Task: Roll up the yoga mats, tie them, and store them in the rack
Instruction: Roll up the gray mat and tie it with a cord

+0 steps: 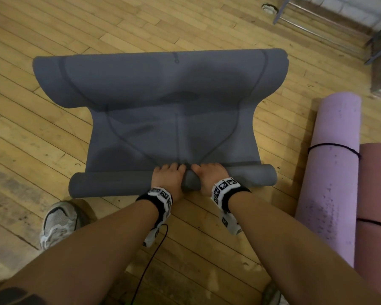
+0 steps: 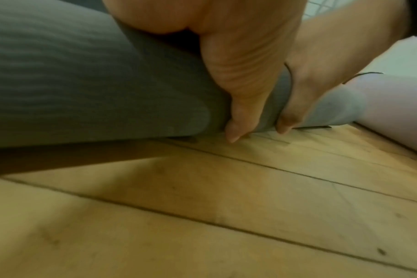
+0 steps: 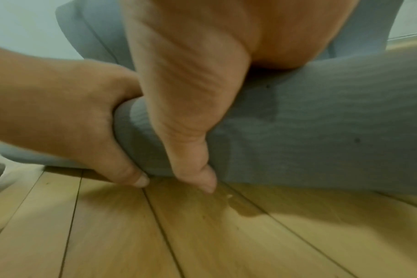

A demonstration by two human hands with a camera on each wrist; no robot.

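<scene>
A grey yoga mat (image 1: 163, 102) lies on the wooden floor, its near end wound into a thin roll (image 1: 110, 183) and its far end curled upward. My left hand (image 1: 167, 177) and right hand (image 1: 209, 176) sit side by side at the middle of the roll, fingers curled over its top and thumbs down at the floor behind it. The left wrist view shows my left thumb (image 2: 240, 105) pressed against the grey roll (image 2: 83, 90). The right wrist view shows my right thumb (image 3: 191, 143) on the roll (image 3: 321, 131), with my left hand (image 3: 60, 112) beside it.
A lilac rolled mat (image 1: 332, 172) tied with dark cord lies at the right, with a pink rolled mat (image 1: 376, 216) beside it. A metal rack frame (image 1: 330, 20) stands at the far right. My shoe (image 1: 57, 221) is near the roll's left end.
</scene>
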